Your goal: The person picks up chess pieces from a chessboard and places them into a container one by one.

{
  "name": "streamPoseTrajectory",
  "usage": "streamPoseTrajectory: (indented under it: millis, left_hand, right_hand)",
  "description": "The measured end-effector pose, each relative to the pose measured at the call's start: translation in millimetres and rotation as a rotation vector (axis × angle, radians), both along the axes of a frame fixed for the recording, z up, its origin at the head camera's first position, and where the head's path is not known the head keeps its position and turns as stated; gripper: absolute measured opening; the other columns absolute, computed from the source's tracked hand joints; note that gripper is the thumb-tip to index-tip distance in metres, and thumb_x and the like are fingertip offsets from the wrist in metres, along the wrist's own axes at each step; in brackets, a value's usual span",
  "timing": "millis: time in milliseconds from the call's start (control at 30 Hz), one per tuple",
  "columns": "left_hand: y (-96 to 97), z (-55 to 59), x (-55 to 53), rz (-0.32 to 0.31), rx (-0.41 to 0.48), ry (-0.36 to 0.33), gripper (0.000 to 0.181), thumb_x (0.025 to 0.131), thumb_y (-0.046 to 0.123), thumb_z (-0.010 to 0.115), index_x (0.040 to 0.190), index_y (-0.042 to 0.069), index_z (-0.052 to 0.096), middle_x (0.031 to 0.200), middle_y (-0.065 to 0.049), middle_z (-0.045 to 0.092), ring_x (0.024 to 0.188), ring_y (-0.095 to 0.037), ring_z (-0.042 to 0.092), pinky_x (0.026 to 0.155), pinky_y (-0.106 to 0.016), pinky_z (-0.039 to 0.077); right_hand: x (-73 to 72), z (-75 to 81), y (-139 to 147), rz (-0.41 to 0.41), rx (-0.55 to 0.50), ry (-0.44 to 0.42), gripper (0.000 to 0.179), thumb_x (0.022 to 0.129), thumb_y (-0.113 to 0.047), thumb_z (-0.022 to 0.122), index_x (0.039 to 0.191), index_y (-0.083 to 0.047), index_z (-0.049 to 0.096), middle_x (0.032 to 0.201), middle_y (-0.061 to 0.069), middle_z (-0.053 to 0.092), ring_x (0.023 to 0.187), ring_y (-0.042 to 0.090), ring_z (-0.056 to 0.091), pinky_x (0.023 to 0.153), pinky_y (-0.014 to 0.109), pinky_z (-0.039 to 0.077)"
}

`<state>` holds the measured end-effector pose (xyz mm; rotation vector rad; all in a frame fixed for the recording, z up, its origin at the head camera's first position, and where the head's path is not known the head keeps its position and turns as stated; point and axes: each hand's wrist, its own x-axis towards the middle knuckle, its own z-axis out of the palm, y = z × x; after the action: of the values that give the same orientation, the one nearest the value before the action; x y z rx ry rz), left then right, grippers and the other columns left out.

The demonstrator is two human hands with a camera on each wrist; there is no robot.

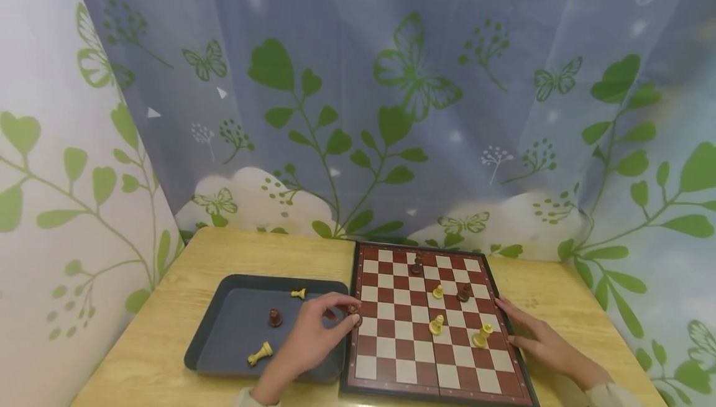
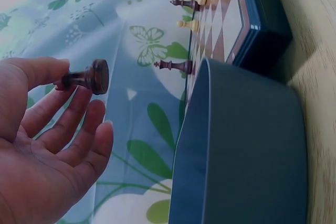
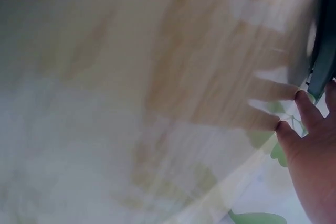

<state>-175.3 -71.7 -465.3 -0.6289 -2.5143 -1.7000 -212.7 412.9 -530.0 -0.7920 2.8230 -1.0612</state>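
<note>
With fingers of the left hand (image 1: 309, 335) pinched round the upper end of an upright dark chess piece (image 2: 100, 78), seemingly over the left edge of the chessboard (image 1: 386, 327), hold steady. Avoid brushing the tray (image 1: 229, 326) alongside. If setting down on a square, bring the base flat and centred, then release straight upward. Swing wide of the standing dark king (image 2: 173, 66). With loosely extended fingers of the right hand (image 1: 550, 346) at the opposite edge, brace without nudging.
</note>
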Motion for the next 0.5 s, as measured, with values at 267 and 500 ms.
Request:
streamPoseTrajectory:
  millis: [267, 500]
  left_hand:
    - [-12.9, -1.5, -3.2, 0.049, 0.002, 0.027, 0.021, 0.097, 0.026, 0.072, 0.117, 0.020, 0.074, 0.112, 0.002, 0.073, 0.100, -0.013, 0.065, 0.084, -0.036, 0.054]
    - [-29.1, -5.8, -2.9, 0.101, -0.037, -0.002, 0.021, 0.096, 0.020, 0.073, 0.116, 0.026, 0.073, 0.109, 0.002, 0.074, 0.097, -0.007, 0.064, 0.083, -0.035, 0.054]
  right_hand:
    - [-3.0, 5.7, -0.5, -0.029, 0.024, -0.027, 0.070, 0.098, -0.018, 0.066, 0.160, -0.013, 0.034, 0.162, 0.027, 0.029, 0.136, -0.020, 0.015, 0.101, 0.001, 0.020]
    - [0.9, 2.0, 2.9, -0.029, 0.049, -0.019, 0.069, 0.098, -0.019, 0.066, 0.160, -0.013, 0.035, 0.164, 0.017, 0.028, 0.136, -0.020, 0.016, 0.103, 0.007, 0.028]
